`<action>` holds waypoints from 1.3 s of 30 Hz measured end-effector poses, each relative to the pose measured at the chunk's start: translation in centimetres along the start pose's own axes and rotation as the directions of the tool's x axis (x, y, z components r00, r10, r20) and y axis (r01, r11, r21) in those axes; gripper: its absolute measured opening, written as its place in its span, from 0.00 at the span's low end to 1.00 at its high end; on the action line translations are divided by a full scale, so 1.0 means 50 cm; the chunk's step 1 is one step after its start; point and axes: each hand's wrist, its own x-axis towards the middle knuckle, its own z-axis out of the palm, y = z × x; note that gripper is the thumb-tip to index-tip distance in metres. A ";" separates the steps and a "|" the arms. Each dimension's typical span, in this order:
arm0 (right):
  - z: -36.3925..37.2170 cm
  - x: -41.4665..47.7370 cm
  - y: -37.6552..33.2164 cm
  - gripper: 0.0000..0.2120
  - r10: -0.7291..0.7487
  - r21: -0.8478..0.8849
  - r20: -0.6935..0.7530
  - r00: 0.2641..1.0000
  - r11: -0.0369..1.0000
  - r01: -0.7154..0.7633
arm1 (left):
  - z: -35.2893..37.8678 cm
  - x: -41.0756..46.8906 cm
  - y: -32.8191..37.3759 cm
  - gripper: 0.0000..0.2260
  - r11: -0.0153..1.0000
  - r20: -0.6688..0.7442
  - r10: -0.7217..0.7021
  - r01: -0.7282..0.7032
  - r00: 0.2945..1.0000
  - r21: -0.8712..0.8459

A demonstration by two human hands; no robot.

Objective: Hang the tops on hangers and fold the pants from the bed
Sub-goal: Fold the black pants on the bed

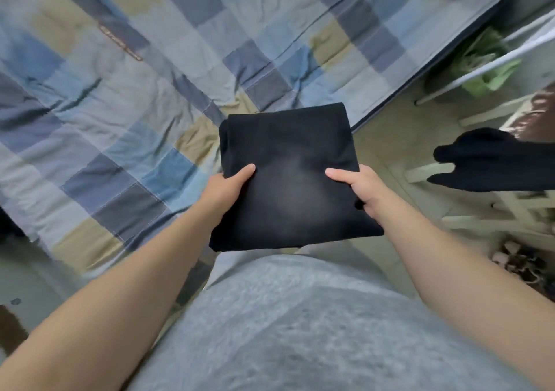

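Both hands are gripping the folded black pants (288, 177) above the bed's (120, 90) edge, the left hand (229, 188) and right hand (359, 188) each pinching 1 side, thumbs lying on top.

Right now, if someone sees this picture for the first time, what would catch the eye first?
First the folded black pants in the middle, gripped by the left hand and the right hand at either side, thumbs on top. Behind them a blue, grey and tan checked quilt fills the upper left. At the right edge hangs another black garment.
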 end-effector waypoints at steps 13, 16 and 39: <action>-0.514 -0.268 0.084 0.18 -0.360 0.396 -0.317 0.877 0.790 0.468 | 0.465 -0.318 0.256 0.32 0.881 0.286 0.397 -0.449 0.872 0.145; -0.655 -0.338 0.123 0.14 -0.414 0.414 -0.378 0.828 0.725 0.551 | 0.615 -0.396 0.271 0.31 0.852 0.380 0.426 -0.505 0.821 0.137; -1.261 -0.589 0.401 0.33 0.279 0.458 -0.882 0.379 0.325 0.828 | 1.675 -0.765 0.340 0.15 0.427 0.976 0.148 -0.901 0.160 0.083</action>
